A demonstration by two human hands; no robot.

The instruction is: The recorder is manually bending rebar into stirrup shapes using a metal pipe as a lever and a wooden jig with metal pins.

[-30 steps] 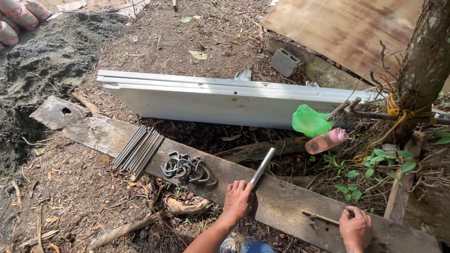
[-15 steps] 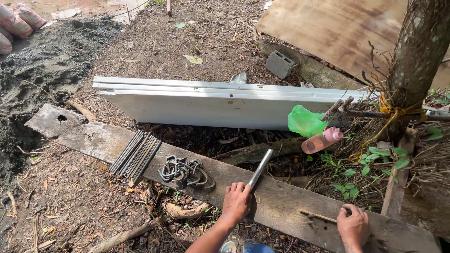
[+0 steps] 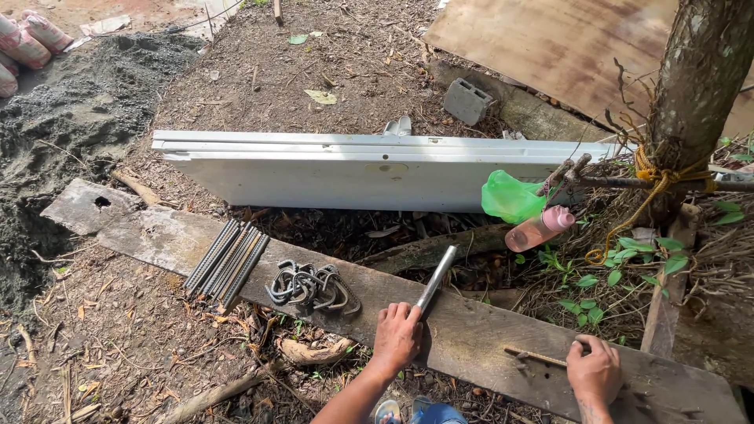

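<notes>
The metal pipe (image 3: 437,279) lay slanted over the long wooden plank (image 3: 471,338), with its far end poking up past the plank's far edge. The left hand (image 3: 397,336) was wrapped tight around the near end of the pipe. The right hand (image 3: 594,371) sat farther along the plank, curled around one end of a thin rusty rod (image 3: 536,357) that lay flat on the wood.

Left of the left hand, a pile of bent steel hooks (image 3: 312,286) sat on the plank. Just past them lay a bunch of short straight steel bars (image 3: 228,262), side by side.

Behind the plank, a long white panel (image 3: 353,169) stood on its edge on the dirt. A green plastic bag (image 3: 510,198) and a pink bottle (image 3: 540,228) were near its right end, close to a tree trunk (image 3: 695,86) with yellow rope (image 3: 656,177) tied round it. A grey concrete block (image 3: 467,100) lay farther back.
</notes>
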